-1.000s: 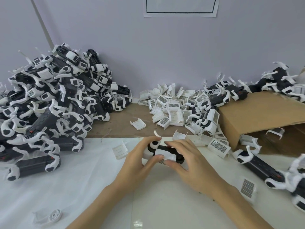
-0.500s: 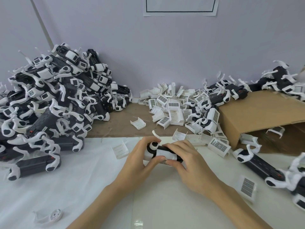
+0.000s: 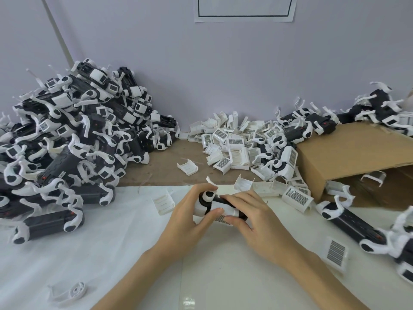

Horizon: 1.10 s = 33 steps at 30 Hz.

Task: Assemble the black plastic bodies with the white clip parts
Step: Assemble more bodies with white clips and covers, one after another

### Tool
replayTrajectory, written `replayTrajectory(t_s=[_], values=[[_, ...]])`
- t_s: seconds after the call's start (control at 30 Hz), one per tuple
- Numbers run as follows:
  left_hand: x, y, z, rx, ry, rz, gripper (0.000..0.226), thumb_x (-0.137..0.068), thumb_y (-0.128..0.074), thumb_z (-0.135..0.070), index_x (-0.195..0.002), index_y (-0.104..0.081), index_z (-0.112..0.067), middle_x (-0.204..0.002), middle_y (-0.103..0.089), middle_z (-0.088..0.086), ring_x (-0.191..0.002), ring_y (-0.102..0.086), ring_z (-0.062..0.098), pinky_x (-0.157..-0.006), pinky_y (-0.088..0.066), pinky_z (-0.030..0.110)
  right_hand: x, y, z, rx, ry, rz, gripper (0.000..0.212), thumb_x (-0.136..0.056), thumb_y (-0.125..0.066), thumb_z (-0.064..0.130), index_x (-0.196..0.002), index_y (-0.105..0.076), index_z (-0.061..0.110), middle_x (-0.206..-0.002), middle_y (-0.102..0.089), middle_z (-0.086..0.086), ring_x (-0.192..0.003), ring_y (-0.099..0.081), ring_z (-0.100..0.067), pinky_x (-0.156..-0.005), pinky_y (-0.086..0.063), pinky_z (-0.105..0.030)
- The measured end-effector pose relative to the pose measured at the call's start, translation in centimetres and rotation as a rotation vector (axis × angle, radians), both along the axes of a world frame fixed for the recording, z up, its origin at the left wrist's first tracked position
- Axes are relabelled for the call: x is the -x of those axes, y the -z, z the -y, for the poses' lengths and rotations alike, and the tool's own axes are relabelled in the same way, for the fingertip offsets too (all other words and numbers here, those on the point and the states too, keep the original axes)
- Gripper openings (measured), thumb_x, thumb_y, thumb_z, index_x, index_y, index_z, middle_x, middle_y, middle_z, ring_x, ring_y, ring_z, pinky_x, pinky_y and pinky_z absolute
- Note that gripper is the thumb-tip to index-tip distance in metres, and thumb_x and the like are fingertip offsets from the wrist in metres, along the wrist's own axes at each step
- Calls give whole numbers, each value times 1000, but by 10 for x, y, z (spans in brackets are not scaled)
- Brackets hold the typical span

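I see one black plastic body (image 3: 225,203) in work, held just above the white table cover (image 3: 111,253) at the middle of the view, between the two hands. My left hand (image 3: 190,217) grips its left end, fingers curled over the top by the round white wheel-like part and thumb pressed up against the underside. My right hand (image 3: 257,222) covers the right half, fingers curled over the body and thumb pinching a white clip part (image 3: 225,212) against it — the barcode label shows just under that clip. The two thumbs nearly meet below the piece.

Counting the rest is only partly possible. To the left stands one large heap of assembled units (image 3: 73,135), far too many and too tangled to number. At the back centre lies one pile of loose white clips (image 3: 232,142), dozens at least, with three or four strays nearer me: one clip (image 3: 187,167) alone on the brown board, one clip (image 3: 164,202) left of my hand, and one labelled clip (image 3: 296,198) to the right. One cardboard box (image 3: 357,153) lies on its side at the right, with more units along its top. Two or three black bodies (image 3: 353,224) lie in front of it — the far right edge is blurred. One flat barcode label piece (image 3: 336,253) lies beside my right forearm, and one white wheel part (image 3: 71,291) rests near the lower left.
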<state>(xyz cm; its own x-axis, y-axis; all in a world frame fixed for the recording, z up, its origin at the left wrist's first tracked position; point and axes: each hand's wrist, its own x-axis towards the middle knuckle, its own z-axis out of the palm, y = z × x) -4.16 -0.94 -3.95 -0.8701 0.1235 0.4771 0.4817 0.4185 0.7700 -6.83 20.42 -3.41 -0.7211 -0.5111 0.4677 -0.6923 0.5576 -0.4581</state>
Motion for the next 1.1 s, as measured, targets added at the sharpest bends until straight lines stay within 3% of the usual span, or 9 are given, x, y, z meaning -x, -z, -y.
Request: replayTrajectory(t_s=[0.2, 0.3, 0.4, 0.57, 0.67, 0.8, 0.93, 1.0, 1.1], values=[[1, -1, 1, -41, 24, 48, 33, -98, -76, -23, -128, -61, -28, -119, -69, -13, -120, -64, 18, -99, -49, 24, 5, 4, -3, 0, 28, 59, 56, -100, -57, 53, -148, -53, 23, -126, -52, 24, -130, -41, 3, -106, -34, -12], [2, 0, 0, -46, 37, 41, 36, -96, -78, -20, -127, -61, -26, -117, -69, -12, -118, -65, 20, -99, -49, 24, 7, 5, -3, -3, 9, 23, 37, -101, -65, 40, -135, -63, 26, -112, -51, 30, -117, -46, 0, -97, -40, -16], [1, 0, -2, -47, 39, 26, 37, -94, -80, -26, -125, -60, -25, -116, -68, -13, -116, -65, 19, -96, -50, 22, 6, 4, -1, 26, 23, 4, 31, -100, -68, 33, -130, -68, 26, -108, -57, 24, -110, -50, -4, -91, -42, -18], [2, 1, -1, -48, 35, 18, 33, -96, -78, -28, -125, -61, -29, -114, -67, -8, -112, -64, 24, -95, -51, 28, 6, 1, -2, 20, 44, -16, 30, -99, -68, 38, -127, -70, 28, -101, -58, 25, -105, -51, -1, -86, -47, -24], [2, 2, -1, -63, 11, 19, 29, -98, -75, -28, -125, -61, -29, -113, -68, -10, -112, -65, 23, -93, -50, 25, 2, 3, 2, 43, 36, 44, 41, -101, -65, 38, -141, -60, 30, -120, -55, 27, -123, -48, 0, -99, -43, -20], [3, 1, 1, -160, -39, 43, 23, -100, -67, -33, -122, -65, -28, -113, -70, -12, -111, -66, 15, -89, -47, 16, -3, 3, 2, -28, -6, 8, 75, -95, -74, 35, -158, -34, 40, -156, -32, 26, -148, -30, 0, -113, -32, -12], [4, -1, 3, -226, -50, 103, 17, -103, -66, -37, -119, -68, -32, -103, -73, -9, -94, -69, 10, -78, -52, 25, -5, 0, 4, -15, 14, -151, 60, -92, -77, 19, -145, -50, 31, -148, -45, 12, -141, -44, -7, -108, -44, -20], [2, -3, 1, -211, -76, 92, 22, -101, -64, -46, -122, -64, -37, -107, -73, -9, -100, -70, 13, -81, -54, 26, -8, 0, 6, 45, 20, -171, 53, -91, -77, 17, -138, -53, 26, -144, -48, 8, -135, -50, -10, -103, -47, -20], [-1, -5, 2, -70, -90, -16, 43, -96, -67, -52, -133, -57, -35, -128, -60, -7, -125, -58, 16, -96, -44, 14, -7, -4, 3, 244, 58, -114, 45, -90, -76, 19, -131, -59, 22, -131, -60, 11, -121, -61, -9, -97, -51, -24]])
